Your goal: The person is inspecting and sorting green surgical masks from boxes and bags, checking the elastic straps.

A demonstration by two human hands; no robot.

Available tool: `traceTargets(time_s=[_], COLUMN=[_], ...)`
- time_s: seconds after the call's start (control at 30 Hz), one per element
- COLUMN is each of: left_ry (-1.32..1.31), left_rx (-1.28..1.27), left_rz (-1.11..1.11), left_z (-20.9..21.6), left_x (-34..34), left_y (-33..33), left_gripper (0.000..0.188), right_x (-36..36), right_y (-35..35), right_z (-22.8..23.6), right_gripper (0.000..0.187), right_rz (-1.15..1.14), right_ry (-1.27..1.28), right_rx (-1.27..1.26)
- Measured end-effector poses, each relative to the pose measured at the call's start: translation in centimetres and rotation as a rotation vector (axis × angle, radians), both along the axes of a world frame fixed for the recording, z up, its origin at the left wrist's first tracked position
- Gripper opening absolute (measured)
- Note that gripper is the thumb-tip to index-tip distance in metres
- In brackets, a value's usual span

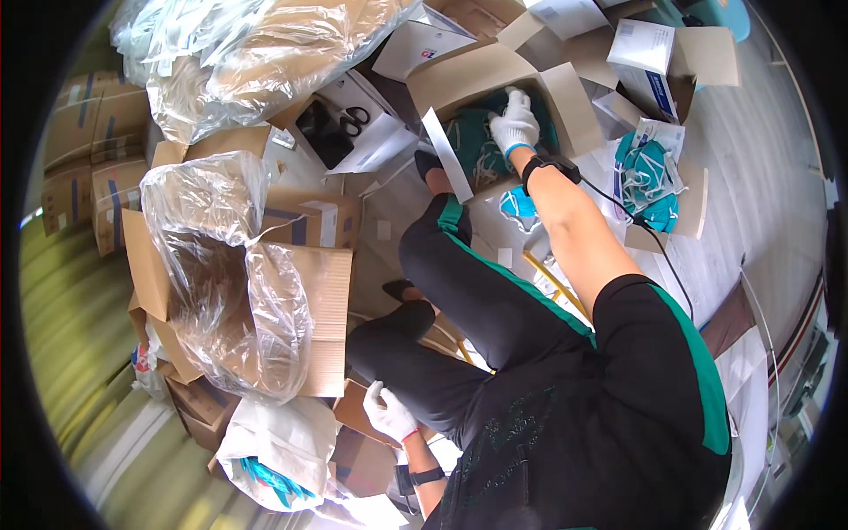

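Our right hand (515,122) is among the teal masks (466,137) in the open carton (473,72) at one o'clock; we cannot tell whether it grips any. Straps (486,166) lie jumbled there, so a light touch suits. Our left hand (389,412), near seven o'clock, looks relaxed, apparently empty.

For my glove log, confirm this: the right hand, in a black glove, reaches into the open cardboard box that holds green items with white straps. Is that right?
Not quite: the head view shows a white glove, not a black one. The right hand does reach into the open cardboard box that holds green items with white straps.
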State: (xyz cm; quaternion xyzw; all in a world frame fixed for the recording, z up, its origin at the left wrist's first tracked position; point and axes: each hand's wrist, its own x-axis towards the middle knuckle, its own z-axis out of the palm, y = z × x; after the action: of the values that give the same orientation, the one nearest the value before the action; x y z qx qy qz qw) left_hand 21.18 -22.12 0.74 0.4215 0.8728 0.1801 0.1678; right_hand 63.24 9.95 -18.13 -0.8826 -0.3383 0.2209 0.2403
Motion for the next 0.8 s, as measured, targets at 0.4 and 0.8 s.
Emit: traceTargets(time_s=[0.4, 0.8], left_ry=[-0.022, -0.017], left_rx=[0.028, 0.064], left_rz=[-0.02, 0.006], left_z=[-0.8, -1.9], left_x=[-0.6, -0.9], left_y=[0.0, -0.1], left_gripper=[0.016, 0.011], right_x=[0.8, 2.5], right_y=[0.8, 2.0], right_z=[0.2, -1.0], right_gripper=[0.052, 0.101], right_rz=[0.501, -0.043], right_ry=[-0.436, 0.263], right_rx=[-0.383, -0.063])
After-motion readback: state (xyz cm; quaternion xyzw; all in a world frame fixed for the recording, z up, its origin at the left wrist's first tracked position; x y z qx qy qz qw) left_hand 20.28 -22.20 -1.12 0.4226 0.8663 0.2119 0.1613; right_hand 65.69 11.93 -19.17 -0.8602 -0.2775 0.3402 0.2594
